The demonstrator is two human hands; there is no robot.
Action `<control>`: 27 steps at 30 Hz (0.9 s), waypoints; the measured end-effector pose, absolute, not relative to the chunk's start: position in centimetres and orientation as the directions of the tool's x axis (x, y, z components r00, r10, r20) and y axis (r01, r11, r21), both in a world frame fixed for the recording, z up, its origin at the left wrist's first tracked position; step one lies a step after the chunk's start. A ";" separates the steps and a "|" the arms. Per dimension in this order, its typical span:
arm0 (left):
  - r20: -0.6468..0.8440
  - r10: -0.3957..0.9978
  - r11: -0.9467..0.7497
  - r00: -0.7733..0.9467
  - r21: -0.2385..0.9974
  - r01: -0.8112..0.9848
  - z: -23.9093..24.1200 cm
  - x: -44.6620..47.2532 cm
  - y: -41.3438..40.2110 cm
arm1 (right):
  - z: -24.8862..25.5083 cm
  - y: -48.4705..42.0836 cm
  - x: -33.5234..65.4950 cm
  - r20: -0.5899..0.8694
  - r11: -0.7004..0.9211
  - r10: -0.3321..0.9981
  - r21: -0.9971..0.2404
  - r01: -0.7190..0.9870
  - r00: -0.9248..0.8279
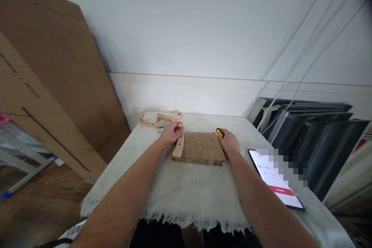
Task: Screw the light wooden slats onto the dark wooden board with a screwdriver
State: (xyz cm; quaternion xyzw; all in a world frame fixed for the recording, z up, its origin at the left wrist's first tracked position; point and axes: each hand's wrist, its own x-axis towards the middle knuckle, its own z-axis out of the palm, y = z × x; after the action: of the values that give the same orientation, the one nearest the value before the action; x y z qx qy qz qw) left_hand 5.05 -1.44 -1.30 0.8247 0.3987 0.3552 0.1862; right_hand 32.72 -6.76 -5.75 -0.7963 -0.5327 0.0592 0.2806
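A pale tan strap (180,145), apparently leather, with a row of dark holes, lies along the left edge of a pitted brown board (200,145). My left hand (171,133) is closed on the upper end of this strap. Near the board's right back corner, my right hand (229,141) grips a tool with a yellow and black handle (220,132); its working end cannot be made out. Behind my left hand lies a looped strap (151,124) of the same tan colour. A small dark thin piece (161,127) sits beside it.
A white fringed cloth (194,193) covers the table. On the right lies a phone (276,182) with a timer screen. Dark flat panels (314,124) lean against the wall beyond it, near hanging white cables (302,54). Large cardboard (58,66) stands at left.
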 end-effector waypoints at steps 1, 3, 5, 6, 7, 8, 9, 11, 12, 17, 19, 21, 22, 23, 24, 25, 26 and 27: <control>0.437 0.789 -0.614 0.432 0.590 0.524 -1.4 5.0 -1.4 | -5.7 -6.8 32.7 0.204 -0.276 0.881 -0.511 0.814 0.427; 0.437 0.788 -0.616 0.434 0.589 0.524 -1.5 5.0 -1.3 | -5.7 -6.8 32.7 0.203 -0.280 0.879 -0.514 0.811 0.432; 0.438 0.787 -0.616 0.434 0.587 0.525 -1.6 5.0 -1.2 | -5.7 -6.9 32.6 0.201 -0.283 0.878 -0.515 0.809 0.435; 0.438 0.788 -0.616 0.433 0.587 0.526 -1.7 5.0 -1.2 | -5.7 -6.9 32.6 0.200 -0.283 0.878 -0.516 0.808 0.435; 0.437 0.788 -0.615 0.434 0.587 0.526 -1.7 5.0 -1.1 | -5.6 -6.9 32.6 0.198 -0.285 0.878 -0.516 0.808 0.436; 0.435 0.789 -0.614 0.434 0.587 0.527 -1.7 5.0 -1.1 | -5.6 -6.9 32.6 0.196 -0.286 0.878 -0.517 0.807 0.437; 0.433 0.790 -0.612 0.433 0.588 0.529 -1.7 5.0 -1.1 | -5.6 -6.9 32.7 0.195 -0.288 0.877 -0.517 0.806 0.439; 0.429 0.796 -0.605 0.428 0.589 0.535 -1.7 5.0 -1.1 | -5.6 -6.9 32.7 0.193 -0.291 0.877 -0.518 0.804 0.441; 0.426 0.800 -0.600 0.423 0.591 0.539 -1.7 5.0 -1.1 | -5.6 -6.9 32.7 0.193 -0.290 0.877 -0.519 0.804 0.441; 0.400 0.825 -0.564 0.398 0.605 0.562 -1.3 4.8 -1.1 | -5.6 -6.9 32.7 0.200 -0.281 0.878 -0.520 0.806 0.436; 0.386 0.828 -0.560 0.406 0.603 0.568 -1.1 4.7 -1.1 | -5.6 -6.9 32.6 0.201 -0.280 0.878 -0.521 0.807 0.434; 0.375 0.826 -0.562 0.420 0.595 0.574 -0.9 4.6 -1.1 | -5.6 -6.9 32.6 0.200 -0.279 0.879 -0.521 0.807 0.433; 0.371 0.825 -0.564 0.427 0.590 0.578 -0.8 4.5 -1.1 | -5.6 -6.9 32.6 0.200 -0.279 0.879 -0.521 0.807 0.433; 0.367 0.824 -0.566 0.432 0.584 0.582 -0.7 4.5 -1.1 | -5.5 -6.9 32.6 0.200 -0.278 0.880 -0.520 0.807 0.432; 0.363 0.823 -0.567 0.437 0.580 0.585 -0.6 4.4 -1.2 | -5.5 -7.0 32.6 0.200 -0.278 0.880 -0.520 0.808 0.431; 0.359 0.823 -0.567 0.440 0.577 0.588 -0.5 4.4 -1.2 | -5.5 -7.0 32.6 0.200 -0.277 0.881 -0.520 0.808 0.430; 0.356 0.823 -0.566 0.442 0.575 0.591 -0.4 4.4 -1.2 | -5.5 -7.0 32.6 0.199 -0.277 0.881 -0.519 0.809 0.429; 0.353 0.824 -0.565 0.443 0.572 0.595 -0.3 4.3 -1.2 | -5.5 -7.0 32.6 0.198 -0.277 0.881 -0.518 0.809 0.429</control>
State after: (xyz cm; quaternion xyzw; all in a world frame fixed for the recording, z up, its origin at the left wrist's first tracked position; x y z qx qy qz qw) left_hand 4.33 -1.24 -0.35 0.8289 0.4279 0.3087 0.1859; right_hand 32.61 -7.00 -5.51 -0.7966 -0.5305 0.0640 0.2828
